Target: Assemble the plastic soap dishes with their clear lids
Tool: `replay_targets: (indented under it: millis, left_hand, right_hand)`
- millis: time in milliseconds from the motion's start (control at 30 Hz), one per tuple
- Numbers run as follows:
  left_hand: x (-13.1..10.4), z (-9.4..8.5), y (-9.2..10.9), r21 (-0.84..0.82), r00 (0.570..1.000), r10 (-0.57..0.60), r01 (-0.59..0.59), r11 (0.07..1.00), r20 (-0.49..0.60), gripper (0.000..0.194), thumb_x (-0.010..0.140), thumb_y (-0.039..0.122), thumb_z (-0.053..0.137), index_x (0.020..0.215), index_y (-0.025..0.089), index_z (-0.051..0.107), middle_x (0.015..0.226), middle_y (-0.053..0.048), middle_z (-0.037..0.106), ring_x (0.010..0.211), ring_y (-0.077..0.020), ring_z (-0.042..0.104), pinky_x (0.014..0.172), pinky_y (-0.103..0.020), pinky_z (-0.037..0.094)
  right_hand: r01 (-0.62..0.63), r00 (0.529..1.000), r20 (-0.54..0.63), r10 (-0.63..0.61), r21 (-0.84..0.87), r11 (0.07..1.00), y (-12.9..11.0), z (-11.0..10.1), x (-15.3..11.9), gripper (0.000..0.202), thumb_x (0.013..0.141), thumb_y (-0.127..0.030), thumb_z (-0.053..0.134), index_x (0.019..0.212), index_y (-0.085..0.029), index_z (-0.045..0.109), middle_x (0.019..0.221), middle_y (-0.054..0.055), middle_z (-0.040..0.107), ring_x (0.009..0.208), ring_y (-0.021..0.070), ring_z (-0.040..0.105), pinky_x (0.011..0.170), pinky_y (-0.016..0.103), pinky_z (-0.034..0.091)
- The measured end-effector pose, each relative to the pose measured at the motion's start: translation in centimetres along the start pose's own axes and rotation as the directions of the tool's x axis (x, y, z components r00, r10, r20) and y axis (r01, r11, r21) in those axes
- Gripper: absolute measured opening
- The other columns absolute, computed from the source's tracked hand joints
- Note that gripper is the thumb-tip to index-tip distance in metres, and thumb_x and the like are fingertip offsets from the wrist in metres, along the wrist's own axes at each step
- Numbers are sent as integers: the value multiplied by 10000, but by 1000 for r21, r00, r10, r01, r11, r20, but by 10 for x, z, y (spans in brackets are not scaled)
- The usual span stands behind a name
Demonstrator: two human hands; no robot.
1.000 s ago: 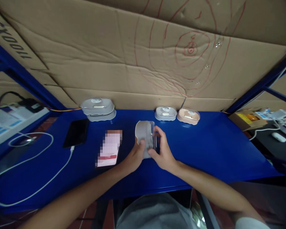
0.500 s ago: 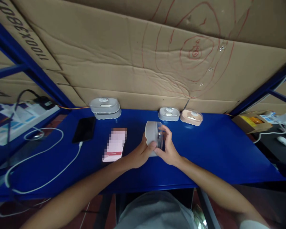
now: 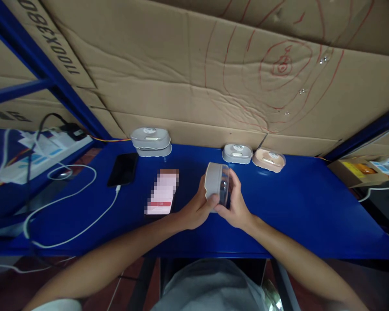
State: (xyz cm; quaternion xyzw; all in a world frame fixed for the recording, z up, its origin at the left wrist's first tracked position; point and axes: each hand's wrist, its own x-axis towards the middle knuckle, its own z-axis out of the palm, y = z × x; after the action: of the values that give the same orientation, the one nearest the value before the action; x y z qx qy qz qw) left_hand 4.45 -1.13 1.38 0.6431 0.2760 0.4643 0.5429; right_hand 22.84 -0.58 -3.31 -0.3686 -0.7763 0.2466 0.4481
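Note:
Between my hands, above the blue table, a grey oval box [image 3: 214, 180] with a clear lid is held turned on its side, lid toward the right. My left hand [image 3: 199, 207] is closed round its grey body, thumb along the near side. My right hand [image 3: 238, 203] grips the clear lid side, fingers over the far edge and thumb near my left thumb. What is inside the box I cannot make out. Behind it stand a similar grey box [image 3: 237, 154] and a pinkish-beige box [image 3: 269, 160], side by side. Two grey boxes [image 3: 151, 140] are stacked further left.
A phone with a lit, blurred screen [image 3: 164, 192] lies left of my hands. Beyond it is a dark phone [image 3: 122, 169] near a white cable [image 3: 94, 231]. A power strip [image 3: 56, 157] sits far left, a small open carton [image 3: 356, 172] far right. Cardboard [image 3: 155, 82] walls the back.
The view has shifted a little, so the table's things appear further right. Both hands keep hold of the box, which looks almost unchanged in its tilt.

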Motion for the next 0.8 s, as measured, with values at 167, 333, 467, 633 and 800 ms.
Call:
replay_targets:
  millis: [167,333,467,633,800]
  left_hand:
    - [1,-7,-2,0,999,0,0,1000,42,782,1013,678,583,1650,286,355,1538,-156,559,1500,-392,448,1273,-567,311]
    - [5,-15,-9,7,1000,-31,31,1000,-1,820,974,598,709,1639,305,328,1511,-145,547,1417,-391,507,1209,-562,381]
    - [8,-15,-10,-1,1000,-10,10,1000,4,806,943,563,767,1608,295,400,1516,-135,562,1467,-386,470,1234,-534,361]
    - [15,-16,-3,-62,990,-76,69,996,-120,762,864,673,793,1466,255,585,1413,-119,660,1306,-350,604,1114,-469,474]
    - [21,-25,0,-6,964,-130,132,991,-231,482,870,469,851,1257,225,702,1205,-71,740,1140,-288,658,1016,-404,490]
  right_hand:
    - [10,1000,-10,-10,1,1000,0,-4,2,1092,939,-637,718,1704,-305,11,1717,200,251,1587,424,354,1260,681,384]
    - [38,999,41,-35,-85,996,2,-13,9,1117,939,-592,741,1720,-345,-17,1726,176,273,1587,433,353,1247,700,397]
    - [159,987,20,-158,-235,959,1,-18,13,1125,952,-506,755,1720,-384,-58,1757,166,170,1624,454,272,1264,749,329]
    - [171,985,20,-173,-302,938,6,-22,16,1035,927,-465,802,1708,-441,123,1768,126,164,1633,453,256,1242,759,358]
    - [204,979,94,-182,-362,909,20,-22,18,832,955,-427,768,1657,-428,320,1753,115,269,1621,440,299,1238,754,349]
